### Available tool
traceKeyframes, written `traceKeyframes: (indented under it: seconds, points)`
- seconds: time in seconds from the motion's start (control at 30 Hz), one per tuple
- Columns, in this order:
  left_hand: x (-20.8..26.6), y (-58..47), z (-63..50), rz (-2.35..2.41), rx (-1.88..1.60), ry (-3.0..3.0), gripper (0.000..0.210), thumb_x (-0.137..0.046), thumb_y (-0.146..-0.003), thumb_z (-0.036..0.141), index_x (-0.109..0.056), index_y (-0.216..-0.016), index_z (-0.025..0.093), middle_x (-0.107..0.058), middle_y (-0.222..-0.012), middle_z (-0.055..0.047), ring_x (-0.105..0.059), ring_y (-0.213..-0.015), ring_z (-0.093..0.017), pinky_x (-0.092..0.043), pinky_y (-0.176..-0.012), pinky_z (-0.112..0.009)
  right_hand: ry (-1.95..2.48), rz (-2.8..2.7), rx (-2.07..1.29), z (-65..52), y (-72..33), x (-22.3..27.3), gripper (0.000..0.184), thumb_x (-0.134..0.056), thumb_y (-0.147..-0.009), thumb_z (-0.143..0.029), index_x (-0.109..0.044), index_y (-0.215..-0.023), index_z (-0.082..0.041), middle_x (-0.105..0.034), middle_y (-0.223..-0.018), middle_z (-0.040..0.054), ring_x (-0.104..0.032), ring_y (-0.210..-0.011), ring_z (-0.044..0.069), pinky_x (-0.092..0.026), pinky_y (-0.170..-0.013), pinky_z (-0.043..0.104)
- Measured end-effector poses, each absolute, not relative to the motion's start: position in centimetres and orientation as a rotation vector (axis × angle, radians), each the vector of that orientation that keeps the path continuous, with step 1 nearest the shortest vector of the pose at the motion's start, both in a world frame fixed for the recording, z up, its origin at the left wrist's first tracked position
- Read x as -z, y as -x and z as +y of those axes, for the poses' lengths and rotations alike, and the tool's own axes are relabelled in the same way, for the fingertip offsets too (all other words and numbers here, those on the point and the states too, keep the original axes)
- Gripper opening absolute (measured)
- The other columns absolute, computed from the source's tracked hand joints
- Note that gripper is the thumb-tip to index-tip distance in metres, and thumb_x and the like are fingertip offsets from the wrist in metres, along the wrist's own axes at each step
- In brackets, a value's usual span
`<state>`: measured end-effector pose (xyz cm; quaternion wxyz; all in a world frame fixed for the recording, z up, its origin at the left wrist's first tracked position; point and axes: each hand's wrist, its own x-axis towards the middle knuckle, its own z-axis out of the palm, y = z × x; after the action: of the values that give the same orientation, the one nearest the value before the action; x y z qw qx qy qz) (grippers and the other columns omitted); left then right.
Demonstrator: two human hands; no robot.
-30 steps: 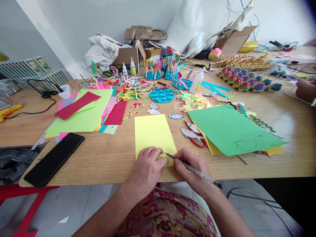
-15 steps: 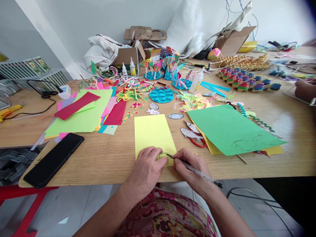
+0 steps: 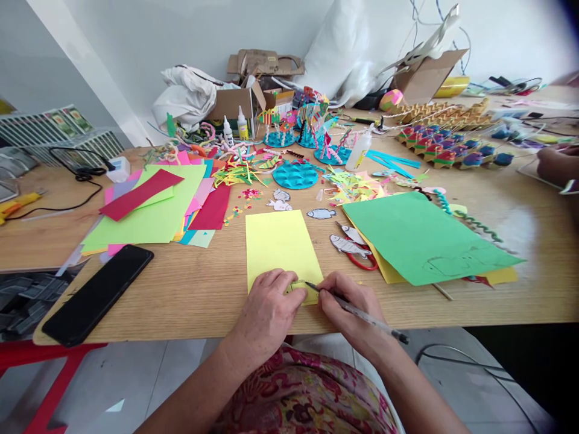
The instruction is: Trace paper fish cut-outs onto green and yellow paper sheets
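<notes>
A sheet of yellow paper point(image 3: 280, 241) lies upright in front of me at the table's near edge. My left hand point(image 3: 271, 307) rests on its lower part, thumb and forefinger apart, pressing it against the table. Between them shows a small dark-lined drawing point(image 3: 298, 287), partly covered by the fingers. My right hand point(image 3: 350, 298) is closed around a pen point(image 3: 368, 318), whose tip touches the paper beside the left fingertips. To the right, fish cut-outs point(image 3: 348, 245) lie over red-handled scissors point(image 3: 362, 261). Another fish cut-out point(image 3: 321, 213) is beyond the sheet.
Green paper point(image 3: 425, 235) with pencil drawings lies right. Stacked coloured paper point(image 3: 158, 211) and a phone point(image 3: 99, 295) are left. Behind stand a blue scalloped disc point(image 3: 295, 174), paper scraps point(image 3: 355, 185), glue bottles point(image 3: 360, 149) and painted egg cartons point(image 3: 452, 146). Another person's hand point(image 3: 558, 164) is far right.
</notes>
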<state>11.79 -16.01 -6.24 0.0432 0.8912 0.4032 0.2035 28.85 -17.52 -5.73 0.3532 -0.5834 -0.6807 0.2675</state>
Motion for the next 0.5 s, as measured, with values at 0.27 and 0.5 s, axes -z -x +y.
traceKeyframes:
  seconds: [0.27,0.5]
  points:
    - [6.19,-11.78,-16.02,1.234,-0.621,-2.718,0.016,-0.055,-0.084,0.012,-0.060,-0.095,0.022,-0.057,-0.104,-0.003,-0.050,-0.099,-0.019,-0.046,-0.085,-0.036,1.502,-1.766,-0.690,-17.55,-28.91,6.03,0.009,-0.047,-0.077,-0.019,-0.052,-0.070,-0.020,-0.052,-0.053,-0.0053,-0.047,-0.049,0.010,-0.032,-0.046,0.021]
    - [6.32,-11.76,-15.98,1.228,-0.605,-2.728,0.016,-0.056,-0.084,0.012,-0.060,-0.094,0.022,-0.056,-0.104,-0.003,-0.050,-0.099,-0.018,-0.045,-0.086,-0.036,1.541,-1.621,-0.808,-17.56,-29.18,5.47,0.010,-0.044,-0.077,-0.022,-0.054,-0.073,-0.020,-0.056,-0.055,-0.0033,-0.048,-0.048,0.011,-0.034,-0.045,0.022]
